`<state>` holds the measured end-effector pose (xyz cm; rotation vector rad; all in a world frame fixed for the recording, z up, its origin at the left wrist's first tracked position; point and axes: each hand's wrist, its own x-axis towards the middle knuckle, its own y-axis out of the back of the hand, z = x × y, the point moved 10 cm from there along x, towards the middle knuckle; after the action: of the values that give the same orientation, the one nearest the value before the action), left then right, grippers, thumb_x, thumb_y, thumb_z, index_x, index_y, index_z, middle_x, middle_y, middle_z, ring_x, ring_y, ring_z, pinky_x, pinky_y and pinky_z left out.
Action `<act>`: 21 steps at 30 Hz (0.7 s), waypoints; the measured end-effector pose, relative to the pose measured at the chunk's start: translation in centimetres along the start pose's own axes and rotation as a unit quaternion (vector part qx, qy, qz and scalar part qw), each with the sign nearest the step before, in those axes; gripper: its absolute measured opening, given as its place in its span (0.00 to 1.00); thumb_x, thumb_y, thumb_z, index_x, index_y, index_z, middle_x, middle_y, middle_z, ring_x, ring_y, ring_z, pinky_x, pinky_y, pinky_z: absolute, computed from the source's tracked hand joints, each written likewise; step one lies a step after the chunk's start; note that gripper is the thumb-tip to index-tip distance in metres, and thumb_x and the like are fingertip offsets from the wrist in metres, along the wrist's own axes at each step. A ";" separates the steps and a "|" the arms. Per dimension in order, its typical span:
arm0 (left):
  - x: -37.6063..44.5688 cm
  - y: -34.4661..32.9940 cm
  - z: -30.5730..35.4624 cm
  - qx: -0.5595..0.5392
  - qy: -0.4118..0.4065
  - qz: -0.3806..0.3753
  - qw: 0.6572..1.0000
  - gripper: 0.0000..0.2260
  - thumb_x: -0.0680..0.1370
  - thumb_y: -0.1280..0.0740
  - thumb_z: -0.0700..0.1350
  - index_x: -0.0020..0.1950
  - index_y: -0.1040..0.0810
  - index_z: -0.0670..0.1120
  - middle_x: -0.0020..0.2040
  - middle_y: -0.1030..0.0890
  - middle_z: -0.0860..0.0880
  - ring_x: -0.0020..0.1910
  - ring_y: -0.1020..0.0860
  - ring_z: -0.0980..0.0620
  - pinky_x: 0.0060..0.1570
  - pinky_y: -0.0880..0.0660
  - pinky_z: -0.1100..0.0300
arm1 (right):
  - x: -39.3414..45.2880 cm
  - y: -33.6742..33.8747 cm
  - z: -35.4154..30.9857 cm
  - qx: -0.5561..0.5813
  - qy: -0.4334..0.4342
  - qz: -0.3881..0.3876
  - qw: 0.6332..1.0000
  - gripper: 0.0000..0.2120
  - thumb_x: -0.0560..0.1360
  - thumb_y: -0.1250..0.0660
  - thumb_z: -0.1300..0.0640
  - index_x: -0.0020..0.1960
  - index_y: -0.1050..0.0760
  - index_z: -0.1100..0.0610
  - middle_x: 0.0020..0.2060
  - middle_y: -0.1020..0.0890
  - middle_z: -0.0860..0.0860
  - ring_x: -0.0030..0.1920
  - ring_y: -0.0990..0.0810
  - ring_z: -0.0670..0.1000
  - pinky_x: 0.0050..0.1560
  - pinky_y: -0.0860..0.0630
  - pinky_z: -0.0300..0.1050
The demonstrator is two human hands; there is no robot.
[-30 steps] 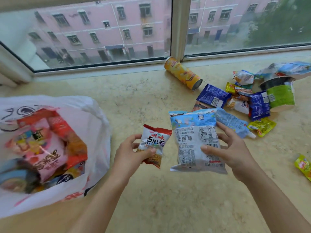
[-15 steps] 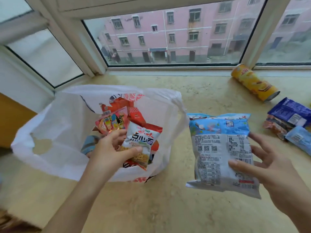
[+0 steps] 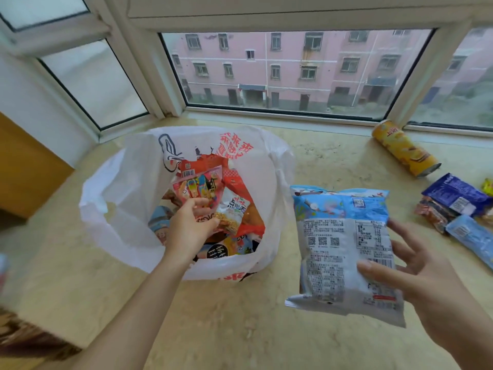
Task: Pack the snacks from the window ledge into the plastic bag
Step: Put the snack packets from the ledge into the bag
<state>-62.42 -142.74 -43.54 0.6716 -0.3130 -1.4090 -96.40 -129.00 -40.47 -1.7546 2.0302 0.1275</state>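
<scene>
The white plastic bag [image 3: 128,198] stands open on the window ledge [image 3: 240,329], holding several snack packets. My left hand [image 3: 190,228] is inside its mouth with the fingers loosely spread. A small red-and-white noodle snack packet [image 3: 234,212] lies on the pile, just right of my thumb tip. My right hand [image 3: 416,284] holds a large blue-and-white snack bag [image 3: 344,252] upright, right of the plastic bag and above the ledge. More snacks lie at the right: a yellow chip can [image 3: 402,149], a dark blue packet [image 3: 456,193] and a light blue packet [image 3: 472,236].
Window frames and glass [image 3: 280,73] close off the back and left of the ledge. A wooden panel [image 3: 24,169] stands at the left. The ledge's front edge drops off at the lower left, where something dark and blurred [image 3: 26,340] shows.
My left hand moved further into the plastic bag and let the small noodle packet go onto the pile. The view swung left. The right hand keeps the large blue-and-white bag.
</scene>
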 end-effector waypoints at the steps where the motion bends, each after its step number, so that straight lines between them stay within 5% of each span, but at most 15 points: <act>1: -0.4 0.4 0.1 -0.005 0.000 0.001 1.000 0.19 0.73 0.27 0.41 0.61 0.27 0.51 0.50 0.21 0.56 0.46 0.22 0.61 0.44 0.23 0.60 | -0.7 -0.5 0.0 0.002 -0.004 -0.006 1.000 0.59 0.32 0.15 0.49 0.63 0.27 0.42 0.52 0.16 0.51 0.46 0.15 0.60 0.34 0.19 0.54; 9: -2.3 3.8 0.3 -0.019 0.016 -0.001 1.000 0.17 0.73 0.28 0.43 0.61 0.26 0.51 0.52 0.20 0.54 0.49 0.21 0.54 0.48 0.21 0.52 | -4.5 -7.8 0.8 -0.009 -0.037 -0.098 0.994 0.48 0.46 0.17 0.61 0.64 0.26 0.45 0.52 0.16 0.55 0.47 0.16 0.63 0.44 0.19 0.61; 15: -2.0 5.5 -1.2 -0.053 0.035 0.002 0.998 0.15 0.74 0.28 0.45 0.58 0.26 0.52 0.52 0.19 0.54 0.50 0.21 0.54 0.50 0.21 0.48 | -1.9 -12.8 1.6 -0.046 -0.033 -0.101 0.993 0.41 0.54 0.19 0.67 0.63 0.26 0.45 0.51 0.16 0.54 0.45 0.15 0.60 0.40 0.19 0.55; 21: -1.8 6.7 -2.5 -0.125 0.032 0.017 0.991 0.12 0.76 0.31 0.48 0.60 0.25 0.51 0.52 0.19 0.51 0.48 0.19 0.52 0.42 0.23 0.58 | 4.4 -15.7 1.4 -0.034 -0.021 -0.050 0.998 0.38 0.61 0.21 0.67 0.66 0.28 0.48 0.51 0.18 0.57 0.43 0.15 0.55 0.33 0.21 0.48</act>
<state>-55.96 -140.31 -41.14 0.5015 -0.0928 -1.3636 -81.38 -135.45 -40.05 -1.8750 1.9242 0.2026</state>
